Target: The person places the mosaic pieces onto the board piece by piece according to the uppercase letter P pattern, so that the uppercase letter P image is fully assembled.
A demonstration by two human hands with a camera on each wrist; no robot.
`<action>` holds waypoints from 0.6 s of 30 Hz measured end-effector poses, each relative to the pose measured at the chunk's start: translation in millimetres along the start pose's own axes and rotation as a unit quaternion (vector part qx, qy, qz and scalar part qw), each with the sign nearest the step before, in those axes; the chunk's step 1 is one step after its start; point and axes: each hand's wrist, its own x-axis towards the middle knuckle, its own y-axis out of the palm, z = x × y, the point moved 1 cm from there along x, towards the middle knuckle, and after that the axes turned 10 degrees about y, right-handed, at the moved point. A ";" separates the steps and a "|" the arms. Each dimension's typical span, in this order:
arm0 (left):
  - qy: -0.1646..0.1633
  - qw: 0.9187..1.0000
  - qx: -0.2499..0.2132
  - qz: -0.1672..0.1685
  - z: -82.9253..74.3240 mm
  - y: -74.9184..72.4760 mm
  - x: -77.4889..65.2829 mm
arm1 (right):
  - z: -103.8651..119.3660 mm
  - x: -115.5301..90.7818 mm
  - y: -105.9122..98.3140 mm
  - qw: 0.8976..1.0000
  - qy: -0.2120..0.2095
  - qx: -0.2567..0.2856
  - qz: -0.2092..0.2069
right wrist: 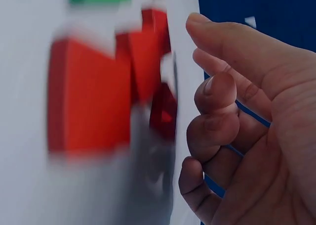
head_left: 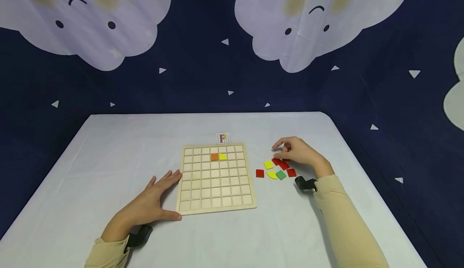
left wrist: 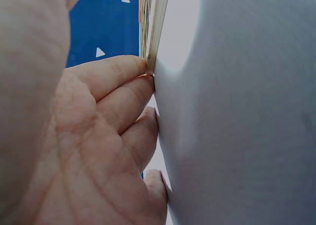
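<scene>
A wooden grid board (head_left: 215, 182) lies flat on the table. In its second row sit an orange square tile (head_left: 214, 156) and, beside it, a yellow quarter-round tile (head_left: 222, 156). My left hand (head_left: 148, 201) rests on the table with fingers spread, fingertips and thumb touching the board's left edge. My right hand (head_left: 300, 152) hovers at the loose tiles, its fingers loosely bent and nothing between thumb and index finger in the right wrist view. Below it lie several red tiles (right wrist: 98, 99), a green tile (head_left: 280, 175), a yellow square tile (head_left: 268, 165) and another yellow quarter-round tile (head_left: 272, 175).
A small printed pattern card (head_left: 223, 138) lies just behind the board's far edge. One red square tile (head_left: 259, 173) is set apart, between the board and the other loose tiles. The white table (head_left: 137, 139) meets a dark blue cloth (head_left: 203, 86) at its back edge.
</scene>
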 end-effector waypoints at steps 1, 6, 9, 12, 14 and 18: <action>0.000 1.000 0.000 0.000 0.1 0.0 0.3 | -4.8 -1.8 -2.5 1.000 0.007 0.002 -0.001; -0.002 1.000 0.002 0.002 0.3 -0.5 0.1 | -24.8 -9.6 -11.4 0.999 0.031 0.020 0.002; -0.004 1.000 -0.001 0.002 0.0 -0.8 -0.2 | -32.6 -13.3 -13.8 0.999 0.032 0.030 0.003; -0.005 1.000 -0.003 0.002 -0.7 -0.9 -0.1 | -37.0 -16.5 -14.0 0.999 0.029 0.039 0.008; -0.005 1.000 -0.005 0.002 -1.4 -0.7 0.2 | -38.5 -18.3 -13.3 0.999 0.029 0.045 0.010; -0.005 1.000 -0.003 0.002 -1.7 -0.9 0.3 | -41.1 -19.7 -10.9 0.998 0.027 0.058 0.008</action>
